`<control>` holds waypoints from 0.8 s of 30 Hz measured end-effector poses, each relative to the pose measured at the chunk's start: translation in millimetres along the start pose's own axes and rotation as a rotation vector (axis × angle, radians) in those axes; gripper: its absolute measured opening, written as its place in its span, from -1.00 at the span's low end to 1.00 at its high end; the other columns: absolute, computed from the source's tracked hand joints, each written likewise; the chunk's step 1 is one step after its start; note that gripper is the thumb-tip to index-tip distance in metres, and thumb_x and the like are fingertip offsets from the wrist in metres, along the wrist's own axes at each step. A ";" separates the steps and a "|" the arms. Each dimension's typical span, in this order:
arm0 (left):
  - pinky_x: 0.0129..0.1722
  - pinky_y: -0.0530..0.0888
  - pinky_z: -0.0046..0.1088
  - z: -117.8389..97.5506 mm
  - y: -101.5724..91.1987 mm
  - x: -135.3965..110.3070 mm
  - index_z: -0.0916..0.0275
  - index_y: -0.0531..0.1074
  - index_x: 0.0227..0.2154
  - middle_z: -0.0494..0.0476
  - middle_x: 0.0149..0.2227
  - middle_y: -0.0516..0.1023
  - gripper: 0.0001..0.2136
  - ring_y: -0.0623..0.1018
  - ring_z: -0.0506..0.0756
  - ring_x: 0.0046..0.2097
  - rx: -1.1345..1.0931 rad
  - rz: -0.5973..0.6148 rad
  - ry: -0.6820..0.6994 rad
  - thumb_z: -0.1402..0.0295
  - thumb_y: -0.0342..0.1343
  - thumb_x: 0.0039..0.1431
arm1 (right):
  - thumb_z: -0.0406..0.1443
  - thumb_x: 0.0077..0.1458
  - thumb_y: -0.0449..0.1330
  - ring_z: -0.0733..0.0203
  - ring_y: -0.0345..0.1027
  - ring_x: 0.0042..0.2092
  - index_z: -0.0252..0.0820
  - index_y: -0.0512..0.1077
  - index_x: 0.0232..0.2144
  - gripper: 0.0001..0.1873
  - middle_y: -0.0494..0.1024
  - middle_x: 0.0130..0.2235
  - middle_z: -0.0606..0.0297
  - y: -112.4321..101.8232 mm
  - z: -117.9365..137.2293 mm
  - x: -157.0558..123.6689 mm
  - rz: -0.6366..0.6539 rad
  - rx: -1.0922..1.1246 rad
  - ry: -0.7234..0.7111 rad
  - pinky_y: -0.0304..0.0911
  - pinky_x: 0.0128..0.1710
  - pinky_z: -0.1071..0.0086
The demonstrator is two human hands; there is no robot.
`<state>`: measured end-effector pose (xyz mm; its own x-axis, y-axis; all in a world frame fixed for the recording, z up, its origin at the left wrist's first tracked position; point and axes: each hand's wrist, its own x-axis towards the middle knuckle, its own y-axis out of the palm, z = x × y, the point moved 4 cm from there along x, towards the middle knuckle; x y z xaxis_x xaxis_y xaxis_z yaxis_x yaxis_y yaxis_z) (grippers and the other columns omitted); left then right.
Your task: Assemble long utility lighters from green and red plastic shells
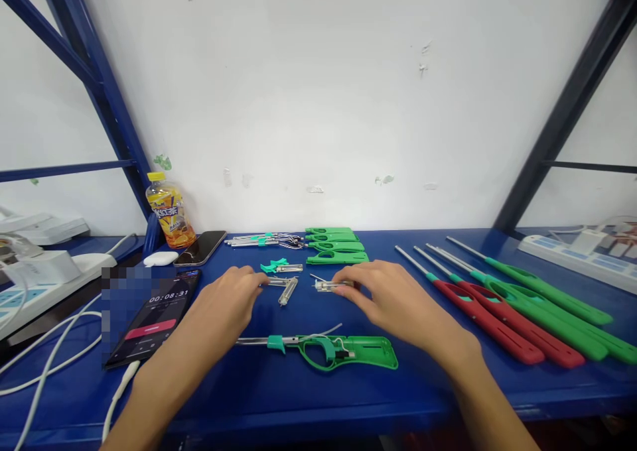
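My right hand [368,285] pinches a clear plastic lighter fuel tank [324,285] between thumb and fingers, its metal-fitted end pointing left. On the other side my left hand [237,298] has its fingertips closed on the end of another clear tank [276,281]; the grip is partly hidden. A third clear tank [287,292] lies slanted against that one. Just behind are teal plastic pieces [274,265] beside one more tank [294,268]. In front of both hands lies an opened green gas lighter shell [375,353] with its metal rod [253,341], teal trigger and thin wires showing.
Several green shell halves [336,245] and metal rods [259,241] lie at the back. Assembled red lighters [522,341] and green lighters [552,292] fan out at right. At left are a phone showing a timer [154,318], another phone [202,247], a drink bottle [170,212] and white cables [119,391].
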<state>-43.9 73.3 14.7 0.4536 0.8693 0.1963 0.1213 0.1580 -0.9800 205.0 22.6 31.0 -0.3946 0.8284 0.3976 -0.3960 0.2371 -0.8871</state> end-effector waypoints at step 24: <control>-0.15 0.56 -0.20 -39.3 15.3 -2.1 0.24 0.46 0.21 0.38 0.01 0.50 -0.53 0.57 0.36 0.04 0.218 0.134 -0.057 0.62 -0.17 0.38 | -0.18 0.45 0.16 0.04 0.62 -0.12 -0.05 0.63 -0.08 -0.76 0.74 -0.14 0.31 2.7 0.8 -0.6 0.007 0.013 -0.027 0.35 -0.12 0.24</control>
<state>-8.3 55.5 0.6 0.4017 0.9133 0.0678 -0.1326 0.1313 -0.9824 203.5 22.4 28.5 -0.4196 0.8161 0.3975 -0.4034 0.2246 -0.8870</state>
